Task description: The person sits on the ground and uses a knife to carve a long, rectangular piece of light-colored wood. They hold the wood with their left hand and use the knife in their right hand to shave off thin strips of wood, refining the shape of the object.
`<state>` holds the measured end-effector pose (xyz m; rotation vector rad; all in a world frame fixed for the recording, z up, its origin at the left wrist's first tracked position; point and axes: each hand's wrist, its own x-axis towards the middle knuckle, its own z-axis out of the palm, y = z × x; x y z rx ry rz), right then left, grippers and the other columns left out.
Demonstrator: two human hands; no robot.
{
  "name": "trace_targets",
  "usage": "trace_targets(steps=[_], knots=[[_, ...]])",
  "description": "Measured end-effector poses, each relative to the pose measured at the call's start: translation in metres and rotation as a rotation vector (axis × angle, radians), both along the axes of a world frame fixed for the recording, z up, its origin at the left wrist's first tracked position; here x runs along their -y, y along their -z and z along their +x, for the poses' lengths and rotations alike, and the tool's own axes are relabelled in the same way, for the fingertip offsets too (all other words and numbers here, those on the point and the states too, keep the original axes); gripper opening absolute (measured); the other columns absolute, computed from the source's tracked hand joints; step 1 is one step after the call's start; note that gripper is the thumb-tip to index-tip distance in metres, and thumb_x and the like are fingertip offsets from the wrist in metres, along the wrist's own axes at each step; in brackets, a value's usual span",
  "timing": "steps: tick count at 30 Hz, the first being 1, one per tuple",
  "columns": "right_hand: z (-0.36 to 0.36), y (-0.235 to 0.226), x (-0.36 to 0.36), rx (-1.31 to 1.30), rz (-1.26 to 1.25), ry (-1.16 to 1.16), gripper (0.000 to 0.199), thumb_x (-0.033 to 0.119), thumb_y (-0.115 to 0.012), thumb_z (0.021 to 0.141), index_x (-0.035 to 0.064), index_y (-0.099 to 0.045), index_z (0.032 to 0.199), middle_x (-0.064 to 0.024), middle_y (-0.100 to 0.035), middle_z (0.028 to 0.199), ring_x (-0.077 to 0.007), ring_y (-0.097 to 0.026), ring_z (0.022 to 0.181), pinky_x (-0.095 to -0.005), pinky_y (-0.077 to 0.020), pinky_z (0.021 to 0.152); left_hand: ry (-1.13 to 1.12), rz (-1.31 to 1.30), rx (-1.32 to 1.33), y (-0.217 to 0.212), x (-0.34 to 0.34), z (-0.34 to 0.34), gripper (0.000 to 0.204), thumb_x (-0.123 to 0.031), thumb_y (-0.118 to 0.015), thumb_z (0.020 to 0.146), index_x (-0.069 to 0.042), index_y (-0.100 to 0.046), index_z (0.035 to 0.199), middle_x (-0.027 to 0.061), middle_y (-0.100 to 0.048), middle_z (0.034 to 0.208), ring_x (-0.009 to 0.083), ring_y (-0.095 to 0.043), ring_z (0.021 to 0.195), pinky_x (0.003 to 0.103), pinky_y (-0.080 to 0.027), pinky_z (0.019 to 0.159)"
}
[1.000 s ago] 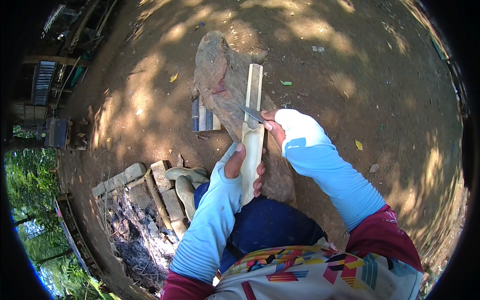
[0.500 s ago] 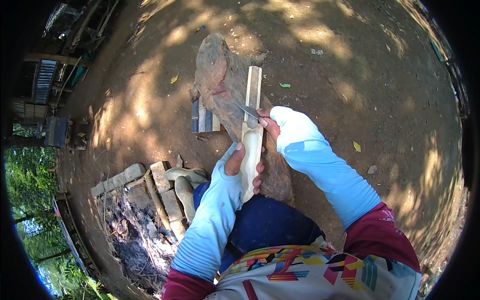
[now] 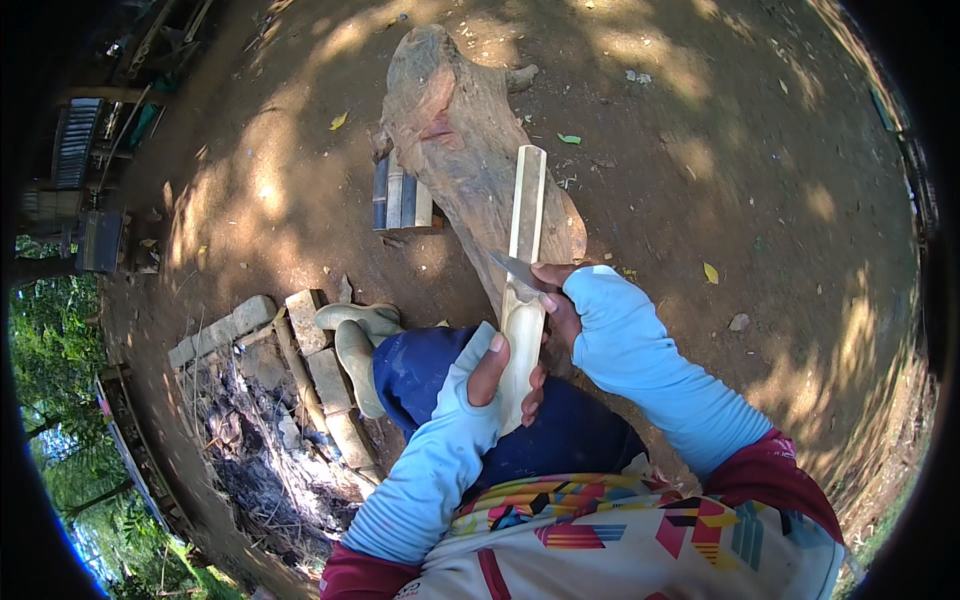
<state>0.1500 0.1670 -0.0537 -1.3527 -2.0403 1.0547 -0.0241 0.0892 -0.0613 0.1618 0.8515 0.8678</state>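
Note:
A pale split piece of bamboo (image 3: 527, 205) points away from my body, its hollow channel facing up and a node across its middle. My left hand (image 3: 490, 375) is wrapped round its near half, thumb on the left edge and fingertips on the right. In my right hand (image 3: 563, 300) is a knife (image 3: 518, 270), its handle hidden by my fingers. The blade lies across the bamboo just beyond the node. Both my forearms wear light blue sleeves. Behind the bamboo lies a thick, weathered log (image 3: 455, 150).
Several cut bamboo lengths (image 3: 405, 200) lie beside the log. At lower left, bricks (image 3: 325, 375) border an ash heap (image 3: 265, 450), close to my boots (image 3: 358, 345). Brown dirt ground (image 3: 680, 210) spreads around, with scattered leaves (image 3: 710, 272).
The bamboo and both hands have shifted slightly right and toward my body in the picture. The knife has come down along the bamboo with my right hand. The surroundings have shifted slightly in view.

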Motion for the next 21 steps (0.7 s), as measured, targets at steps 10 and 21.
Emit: trace_targets(steps=[10, 21], knots=[[-0.004, -0.001, 0.003, 0.002, 0.032, 0.043, 0.020, 0.012, -0.061, 0.091, 0.0074, -0.067, 0.110, -0.0141, -0.067, 0.089, -0.0281, -0.065, 0.080, -0.0364, -0.0512, 0.072, -0.013, 0.004, -0.042, -0.001, 0.002, 0.000, 0.050, -0.050, -0.051, 0.096, -0.004, -0.048, 0.117, 0.0106, -0.056, 0.075, 0.0191, -0.052, 0.053, 0.032, -0.043, 0.046], [-0.007, 0.006, -0.008, -0.028, 0.052, 0.047, 0.018, 0.004, -0.060, 0.092, 0.0031, -0.065, 0.109, -0.0153, -0.067, 0.093, -0.0265, -0.065, 0.082, -0.0337, -0.0511, 0.075, -0.027, -0.004, -0.021, 0.005, 0.004, -0.003, 0.052, -0.050, -0.053, 0.095, -0.003, -0.050, 0.117, 0.0107, -0.057, 0.075, 0.0197, -0.053, 0.051, 0.033, -0.044, 0.044]])
